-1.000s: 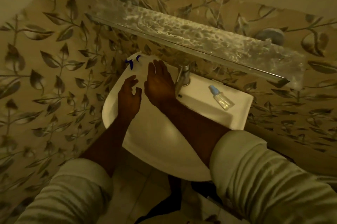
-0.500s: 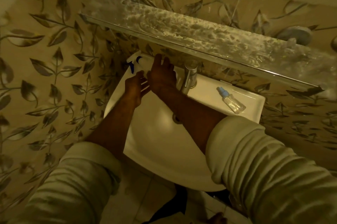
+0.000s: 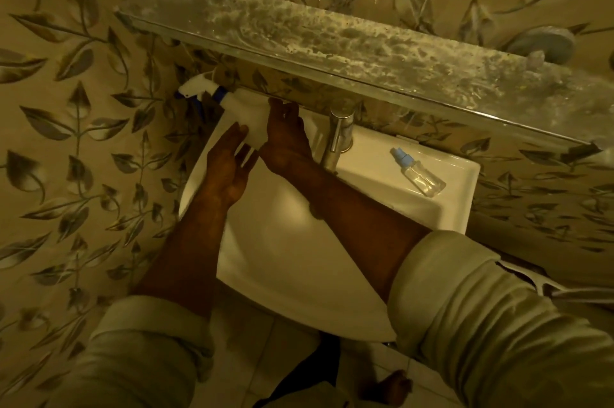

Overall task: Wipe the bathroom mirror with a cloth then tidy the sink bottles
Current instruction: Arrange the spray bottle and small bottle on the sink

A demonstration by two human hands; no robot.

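A white spray bottle (image 3: 240, 111) with a blue trigger lies tilted at the back left corner of the white sink (image 3: 292, 278), its nozzle pointing left over the rim. My right hand (image 3: 286, 139) rests on the bottle's body with its fingers curled over it. My left hand (image 3: 229, 168) is just beside the bottle's base, fingers apart and palm turned toward it. A small clear bottle (image 3: 419, 174) with a light blue cap lies on its side on the sink's right ledge. No cloth or mirror is in view.
A chrome faucet (image 3: 339, 134) stands at the back of the sink, right of my right hand. A stained glass shelf (image 3: 332, 42) juts out above the sink. Leaf-patterned wall tiles surround it. A bare foot (image 3: 395, 387) shows on the tiled floor below.
Both hands have moved up and left onto the spray bottle. More of the bottle now shows, and my right hand's fingers have curled over its body.
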